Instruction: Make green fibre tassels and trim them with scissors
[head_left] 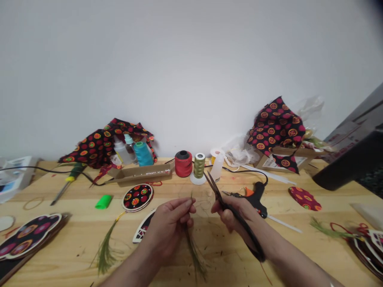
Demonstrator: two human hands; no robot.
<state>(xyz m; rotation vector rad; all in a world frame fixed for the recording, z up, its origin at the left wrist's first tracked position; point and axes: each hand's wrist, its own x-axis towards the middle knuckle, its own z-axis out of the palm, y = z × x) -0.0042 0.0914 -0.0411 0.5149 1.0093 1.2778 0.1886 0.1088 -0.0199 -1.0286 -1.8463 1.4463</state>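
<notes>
My left hand (176,219) pinches the top of a green thread tassel (194,253), whose loose strands hang down over the table. In my right hand (239,217) is a pair of black scissors (243,225), blades pointing up and slightly apart, just right of the tassel's top. Partly behind my left hand lies a white-framed fan-shaped piece (140,230). Further left is a round framed piece of patterned fabric (137,197) with another green tassel (108,248) tied to it by yellow cord.
A red thread spool (183,164), an olive thread spool (198,166) and a clear bottle (218,167) stand at the back. A black glue gun (257,199) lies right of my hands. Patterned fabric (277,127) drapes over a box. A screwdriver (64,187) lies left.
</notes>
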